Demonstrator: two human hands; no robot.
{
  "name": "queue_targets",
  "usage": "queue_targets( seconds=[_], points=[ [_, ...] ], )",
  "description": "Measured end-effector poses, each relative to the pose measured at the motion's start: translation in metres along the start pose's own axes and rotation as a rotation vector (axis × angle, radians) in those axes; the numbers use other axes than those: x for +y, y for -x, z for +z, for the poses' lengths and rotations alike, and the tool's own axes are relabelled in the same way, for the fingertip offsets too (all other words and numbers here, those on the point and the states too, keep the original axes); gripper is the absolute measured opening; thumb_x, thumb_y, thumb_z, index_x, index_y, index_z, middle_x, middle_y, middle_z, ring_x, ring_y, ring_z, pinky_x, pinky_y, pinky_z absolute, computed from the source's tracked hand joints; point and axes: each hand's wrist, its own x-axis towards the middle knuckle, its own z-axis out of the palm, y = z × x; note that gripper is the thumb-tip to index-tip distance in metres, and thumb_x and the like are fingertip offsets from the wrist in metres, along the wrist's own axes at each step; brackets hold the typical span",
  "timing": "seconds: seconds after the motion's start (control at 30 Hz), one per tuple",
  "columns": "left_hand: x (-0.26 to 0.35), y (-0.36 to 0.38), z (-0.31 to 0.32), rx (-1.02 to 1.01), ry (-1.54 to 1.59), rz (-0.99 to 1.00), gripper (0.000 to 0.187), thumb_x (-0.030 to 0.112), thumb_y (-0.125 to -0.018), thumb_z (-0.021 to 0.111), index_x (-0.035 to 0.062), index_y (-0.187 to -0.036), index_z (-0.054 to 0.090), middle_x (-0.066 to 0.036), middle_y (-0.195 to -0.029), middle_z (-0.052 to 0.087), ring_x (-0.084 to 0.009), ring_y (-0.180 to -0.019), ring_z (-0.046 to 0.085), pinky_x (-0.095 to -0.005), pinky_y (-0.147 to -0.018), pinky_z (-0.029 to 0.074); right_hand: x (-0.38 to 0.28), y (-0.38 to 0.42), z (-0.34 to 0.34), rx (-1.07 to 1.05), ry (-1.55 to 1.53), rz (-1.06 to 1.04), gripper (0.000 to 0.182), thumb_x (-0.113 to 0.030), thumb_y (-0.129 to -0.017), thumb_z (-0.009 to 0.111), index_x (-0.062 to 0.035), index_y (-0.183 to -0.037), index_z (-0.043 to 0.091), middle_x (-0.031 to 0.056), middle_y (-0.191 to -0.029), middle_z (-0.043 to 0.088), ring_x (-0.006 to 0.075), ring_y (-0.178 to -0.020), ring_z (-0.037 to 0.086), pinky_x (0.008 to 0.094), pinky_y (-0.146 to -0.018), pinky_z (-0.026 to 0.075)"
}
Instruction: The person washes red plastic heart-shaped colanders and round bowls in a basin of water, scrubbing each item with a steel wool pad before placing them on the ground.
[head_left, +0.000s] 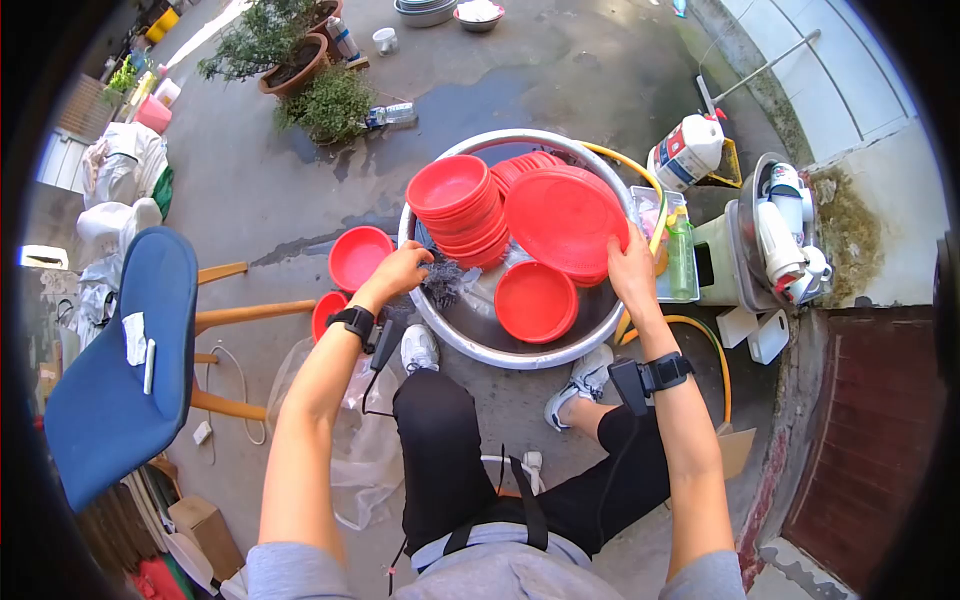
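Observation:
A large metal basin [612,330] stands on the ground in front of me. At its left rim, my left hand [402,270] has its fingers curled on a dark grey mesh scrubber [442,284]. My right hand [632,268] grips the right edge of a large red plastic plate [562,218], tilted over the basin. To its left rises a stack of red bowls [452,200]. Behind the plate, more red dishes [522,166] lean in a row. A single round red bowl [536,302] lies nearer to me in the basin.
Left of the basin, a red bowl [360,258] sits on the ground near a clear plastic bag [350,450]. A blue chair [130,360] stands at left. To the right are a yellow hose [722,360], a white jug [690,150] and a clear box [678,245] with bottles.

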Motion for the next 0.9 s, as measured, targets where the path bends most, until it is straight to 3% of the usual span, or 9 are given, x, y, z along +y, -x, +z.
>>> queue_targets(
  seconds=[0.1,0.17,0.27,0.4,0.47,0.5,0.7,0.83,0.9],
  points=[
    [0.053,0.024,-0.062,0.124,0.058,0.060,0.030,0.016,-0.083,0.062,0.0055,-0.111,0.064,-0.018,-0.114,0.059,-0.0340,-0.108,0.058,-0.0389,-0.093,0.046,-0.009,0.016,-0.008,0.013,0.012,-0.044,0.040,-0.015,-0.089,0.054,-0.0013,-0.127,0.051,0.0235,-0.119,0.057,0.0391,-0.112,0.055,0.0417,-0.096,0.043],
    [0.100,0.049,-0.101,0.191,0.032,0.065,0.030,0.018,-0.086,0.063,0.0070,-0.114,0.063,-0.015,-0.113,0.062,-0.0292,-0.100,0.061,-0.0371,-0.089,0.048,-0.013,0.028,-0.008,-0.015,-0.027,0.009,0.040,-0.015,-0.089,0.054,-0.0030,-0.127,0.052,0.0234,-0.121,0.056,0.0390,-0.113,0.054,0.0427,-0.095,0.044],
    [0.143,0.085,-0.144,0.119,0.336,-0.011,0.033,0.020,-0.092,0.061,0.0016,-0.119,0.061,-0.008,-0.109,0.066,-0.0171,-0.093,0.063,-0.0305,-0.084,0.049,-0.021,0.047,-0.010,-0.001,0.030,0.005,0.043,-0.013,-0.088,0.054,-0.0053,-0.129,0.049,0.0236,-0.121,0.055,0.0393,-0.112,0.054,0.0445,-0.095,0.044],
    [0.204,0.133,-0.191,-0.025,0.538,-0.180,0.039,0.028,-0.095,0.056,0.0053,-0.126,0.055,-0.007,-0.122,0.059,-0.0156,-0.106,0.059,-0.0309,-0.086,0.050,-0.031,0.067,-0.018,-0.017,0.063,0.010,0.048,-0.012,-0.085,0.054,-0.0055,-0.132,0.045,0.0255,-0.120,0.055,0.0416,-0.112,0.054,0.0461,-0.095,0.043],
    [0.224,0.143,-0.195,-0.043,0.697,-0.163,0.040,0.029,-0.095,0.057,0.0053,-0.127,0.054,-0.007,-0.122,0.059,-0.0163,-0.105,0.060,-0.0314,-0.086,0.050,-0.024,0.074,-0.014,-0.021,0.073,0.029,0.049,-0.011,-0.085,0.054,-0.0056,-0.132,0.045,0.0263,-0.120,0.054,0.0424,-0.111,0.054,0.0465,-0.095,0.043],
    [0.234,0.146,-0.194,-0.065,0.858,-0.147,0.041,0.029,-0.094,0.058,0.0053,-0.127,0.054,-0.007,-0.122,0.059,-0.0171,-0.105,0.060,-0.0320,-0.086,0.051,-0.020,0.077,-0.008,-0.005,0.082,0.013,0.053,-0.011,-0.084,0.054,-0.0064,-0.135,0.041,0.0267,-0.120,0.054,0.0431,-0.109,0.055,0.0473,-0.094,0.044],
    [0.265,0.120,-0.121,-0.038,1.100,-0.082,0.039,0.025,-0.095,0.057,0.0052,-0.128,0.051,-0.008,-0.121,0.058,-0.0185,-0.103,0.061,-0.0337,-0.086,0.053,-0.015,0.106,0.019,-0.029,0.119,0.085,0.071,-0.012,-0.083,0.055,-0.0150,-0.147,0.024,0.0262,-0.120,0.052,0.0443,-0.099,0.059,0.0504,-0.087,0.047],
    [0.230,0.078,-0.048,-0.005,1.247,-0.194,0.036,0.021,-0.095,0.055,0.0065,-0.128,0.051,-0.009,-0.123,0.055,-0.0220,-0.110,0.057,-0.0361,-0.089,0.051,0.009,0.121,0.050,-0.079,0.188,0.144,0.073,-0.014,-0.083,0.057,-0.0184,-0.148,0.025,0.0262,-0.116,0.054,0.0430,-0.097,0.060,0.0499,-0.085,0.048],
    [0.192,0.059,0.001,0.106,1.264,-0.355,0.035,0.019,-0.095,0.054,0.0069,-0.128,0.052,-0.008,-0.121,0.056,-0.0204,-0.106,0.057,-0.0341,-0.087,0.051,0.022,0.126,0.074,-0.201,0.228,0.227,0.074,-0.015,-0.083,0.058,-0.0175,-0.148,0.024,0.0259,-0.114,0.054,0.0429,-0.097,0.061,0.0492,-0.085,0.048]
  ],
)
